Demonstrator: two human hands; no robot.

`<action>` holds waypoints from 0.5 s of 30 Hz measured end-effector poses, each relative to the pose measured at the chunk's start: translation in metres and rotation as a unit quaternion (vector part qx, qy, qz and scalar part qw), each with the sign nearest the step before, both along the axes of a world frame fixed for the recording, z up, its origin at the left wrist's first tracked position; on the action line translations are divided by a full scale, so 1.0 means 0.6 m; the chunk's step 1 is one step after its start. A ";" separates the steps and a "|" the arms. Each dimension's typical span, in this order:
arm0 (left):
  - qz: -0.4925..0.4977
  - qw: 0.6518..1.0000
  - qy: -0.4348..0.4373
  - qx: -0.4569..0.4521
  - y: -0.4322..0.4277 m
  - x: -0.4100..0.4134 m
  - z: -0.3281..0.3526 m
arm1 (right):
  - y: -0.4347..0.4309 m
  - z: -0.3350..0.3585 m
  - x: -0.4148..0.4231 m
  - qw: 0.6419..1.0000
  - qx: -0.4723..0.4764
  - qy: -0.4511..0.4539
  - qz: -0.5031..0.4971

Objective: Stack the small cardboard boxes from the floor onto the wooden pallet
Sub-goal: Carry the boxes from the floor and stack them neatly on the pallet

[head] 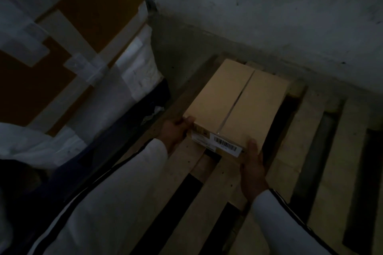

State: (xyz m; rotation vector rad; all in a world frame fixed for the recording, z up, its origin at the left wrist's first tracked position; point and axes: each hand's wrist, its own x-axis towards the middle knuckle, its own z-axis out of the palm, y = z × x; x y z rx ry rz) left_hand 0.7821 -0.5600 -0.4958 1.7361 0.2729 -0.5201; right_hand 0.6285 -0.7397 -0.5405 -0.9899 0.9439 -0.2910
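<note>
A small tan cardboard box (236, 103) with a taped centre seam and a white barcode label on its near face sits at the far corner of the wooden pallet (323, 136). My left hand (176, 130) grips the box's near left corner. My right hand (252, 163) holds its near right corner, thumb on the top edge. Both sleeves are white with dark stripes. Whether the box rests fully on the slats or is still slightly lifted is hard to tell in the dim light.
A grey concrete wall (269, 10) runs close behind the pallet. On the left stands a large load wrapped in plastic film (83, 64) with brown cardboard showing. Dark gaps lie between the pallet slats (315, 163).
</note>
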 end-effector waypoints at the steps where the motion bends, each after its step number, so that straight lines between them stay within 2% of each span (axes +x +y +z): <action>1: 0.002 1.000 -0.005 -0.003 -0.001 -0.002 -0.001 | 0.000 0.003 0.000 1.000 -0.001 -0.005 0.004; 6: 0.020 0.999 -0.039 -0.011 -0.007 -0.004 -0.006 | 0.005 0.009 0.004 1.000 0.000 -0.015 -0.011; 15: 0.026 0.998 -0.039 0.052 -0.012 -0.010 0.011 | 0.010 0.013 0.007 1.000 -0.014 -0.018 -0.013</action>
